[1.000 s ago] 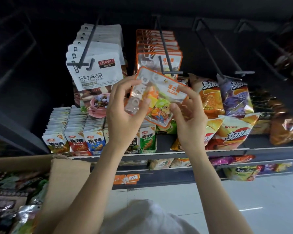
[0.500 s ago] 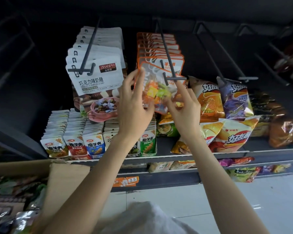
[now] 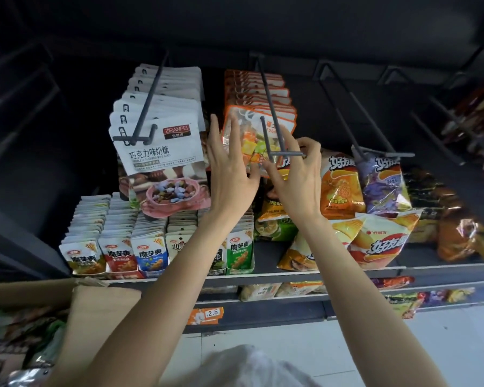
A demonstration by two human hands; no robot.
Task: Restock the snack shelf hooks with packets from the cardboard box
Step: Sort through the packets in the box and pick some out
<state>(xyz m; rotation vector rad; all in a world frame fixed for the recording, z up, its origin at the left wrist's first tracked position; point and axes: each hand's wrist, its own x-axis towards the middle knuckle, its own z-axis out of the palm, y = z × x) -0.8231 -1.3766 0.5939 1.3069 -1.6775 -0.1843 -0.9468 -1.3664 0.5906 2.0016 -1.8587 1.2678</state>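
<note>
- The white packet [image 3: 162, 152] at the front of the left hook reads "ZIRANPEI" on a dark label, with "巧克力味奶糖" in large dark characters below (the fine print under that is too small to read).
- The small sachets [image 3: 118, 258] in the shelf trays read "魔芋爽".
- The crisp bags [image 3: 386, 241] at right carry "好友", the rest of the name blurred.
- An orange price tag [image 3: 206, 315] on the shelf edge reads "2.5".
</note>
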